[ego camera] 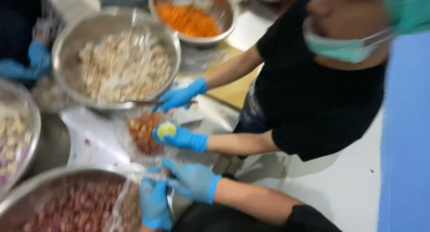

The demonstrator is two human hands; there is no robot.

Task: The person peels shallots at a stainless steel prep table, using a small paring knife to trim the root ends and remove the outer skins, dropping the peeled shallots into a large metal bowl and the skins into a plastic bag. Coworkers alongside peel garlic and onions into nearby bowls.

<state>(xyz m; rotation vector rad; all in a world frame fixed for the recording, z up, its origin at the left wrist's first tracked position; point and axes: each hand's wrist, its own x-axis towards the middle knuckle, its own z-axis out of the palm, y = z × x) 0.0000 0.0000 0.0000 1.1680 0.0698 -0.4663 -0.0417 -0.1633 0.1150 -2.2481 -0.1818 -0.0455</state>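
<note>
Across the tabletop [215, 113] stand wide steel bowls: one of pale chunks [62, 44] at the upper left, one of orange shreds [226, 28] at the top, and one of reddish pieces [45, 178] at the lower left. A co-worker in a black shirt fills the upper right of the frame; one gloved hand [181, 97] reaches to the pale bowl, and the other [183, 139] cups a small yellow-green ball [165, 130] beside a small bag of red-brown food [143, 133]. At the bottom centre the wearer's two blue-gloved hands meet at the reddish bowl's rim, apparently working at a clear plastic film [123, 196] that lies over that bowl. The left hand [154, 205] has a narrow grip, curled closed on the film's edge. The right hand [192, 180] reaches its fingers to the same spot, but blur hides whether its grip has closed. Film this thin and slack calls for a firm two-handed pinch.
</note>
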